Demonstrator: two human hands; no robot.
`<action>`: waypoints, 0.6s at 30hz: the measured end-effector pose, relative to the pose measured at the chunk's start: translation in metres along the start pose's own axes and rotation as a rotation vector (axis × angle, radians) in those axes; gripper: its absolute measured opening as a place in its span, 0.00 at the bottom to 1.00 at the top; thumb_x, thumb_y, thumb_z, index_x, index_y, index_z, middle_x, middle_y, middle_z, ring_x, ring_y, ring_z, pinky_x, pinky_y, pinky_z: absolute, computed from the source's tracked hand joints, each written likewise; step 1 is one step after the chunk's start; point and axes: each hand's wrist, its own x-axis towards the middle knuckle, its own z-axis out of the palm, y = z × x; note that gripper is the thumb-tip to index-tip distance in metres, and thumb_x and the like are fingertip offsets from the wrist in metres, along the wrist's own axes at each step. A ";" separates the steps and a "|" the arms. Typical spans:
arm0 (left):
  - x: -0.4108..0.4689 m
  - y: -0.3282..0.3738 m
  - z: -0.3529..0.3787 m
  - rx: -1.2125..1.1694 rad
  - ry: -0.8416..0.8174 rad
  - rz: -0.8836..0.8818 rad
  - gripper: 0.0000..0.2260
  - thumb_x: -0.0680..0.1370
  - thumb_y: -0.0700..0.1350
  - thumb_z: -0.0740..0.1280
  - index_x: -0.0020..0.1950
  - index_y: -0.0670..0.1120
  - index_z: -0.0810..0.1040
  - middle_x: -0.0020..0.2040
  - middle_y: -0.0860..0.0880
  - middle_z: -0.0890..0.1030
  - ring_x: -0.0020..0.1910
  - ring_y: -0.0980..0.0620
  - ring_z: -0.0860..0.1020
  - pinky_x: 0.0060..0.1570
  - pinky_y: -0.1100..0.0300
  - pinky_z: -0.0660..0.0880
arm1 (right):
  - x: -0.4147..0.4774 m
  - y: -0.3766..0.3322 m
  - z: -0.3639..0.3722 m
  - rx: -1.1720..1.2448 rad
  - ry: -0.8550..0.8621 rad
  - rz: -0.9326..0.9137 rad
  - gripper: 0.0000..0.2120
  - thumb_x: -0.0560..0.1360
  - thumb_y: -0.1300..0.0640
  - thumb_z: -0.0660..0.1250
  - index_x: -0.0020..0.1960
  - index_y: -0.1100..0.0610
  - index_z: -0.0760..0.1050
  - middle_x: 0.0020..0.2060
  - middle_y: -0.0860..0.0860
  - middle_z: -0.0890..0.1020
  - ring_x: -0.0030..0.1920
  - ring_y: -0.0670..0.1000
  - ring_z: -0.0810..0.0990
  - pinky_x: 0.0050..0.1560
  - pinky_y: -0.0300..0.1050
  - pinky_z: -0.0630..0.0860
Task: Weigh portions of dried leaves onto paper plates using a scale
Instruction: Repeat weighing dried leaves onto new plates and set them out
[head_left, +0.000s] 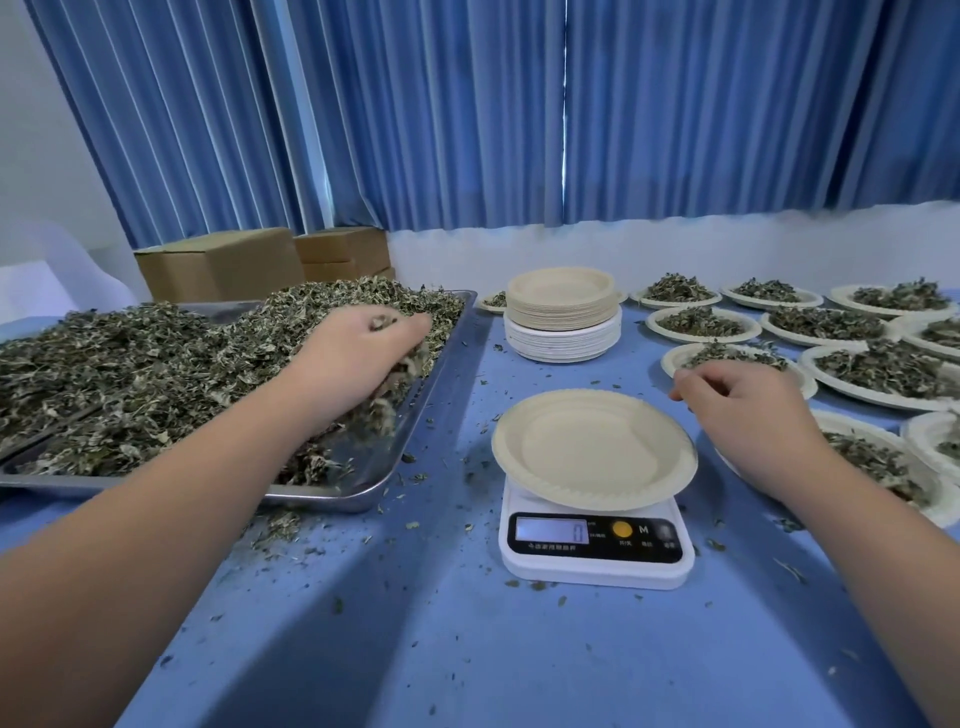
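Head view: left hand (353, 358) clamps a clump of dried leaves (156, 374), right hand (748, 415) hangs loosely curled, empty; leaves look light, brittle, so scoop from beneath, gently.

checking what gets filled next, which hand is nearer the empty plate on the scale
Right. The right hand hovers just off the upper-right rim of the empty plate on the scale; the left hand is farther left, gripping dried leaves in the metal tray.

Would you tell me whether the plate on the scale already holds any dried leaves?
No, the paper plate on the scale is bare, and the display reads 0.
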 end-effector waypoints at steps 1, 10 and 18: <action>0.003 0.013 0.004 -0.037 0.014 0.031 0.23 0.76 0.64 0.64 0.43 0.44 0.80 0.39 0.39 0.83 0.34 0.41 0.82 0.42 0.51 0.81 | 0.000 0.000 0.000 -0.006 0.001 -0.002 0.14 0.80 0.54 0.61 0.40 0.57 0.81 0.17 0.43 0.70 0.21 0.41 0.68 0.28 0.41 0.59; 0.007 0.104 0.075 -0.239 -0.031 0.255 0.20 0.78 0.58 0.64 0.36 0.43 0.75 0.26 0.51 0.71 0.24 0.54 0.68 0.26 0.64 0.66 | 0.001 0.002 -0.002 -0.037 0.004 -0.028 0.17 0.80 0.55 0.61 0.42 0.66 0.79 0.18 0.45 0.67 0.23 0.44 0.67 0.27 0.37 0.58; -0.003 0.083 0.130 -0.042 -0.302 0.242 0.16 0.78 0.62 0.62 0.47 0.51 0.78 0.40 0.53 0.80 0.35 0.60 0.74 0.33 0.69 0.68 | 0.004 0.005 -0.001 0.009 0.012 -0.048 0.15 0.79 0.55 0.63 0.40 0.63 0.80 0.19 0.45 0.70 0.24 0.41 0.69 0.27 0.34 0.63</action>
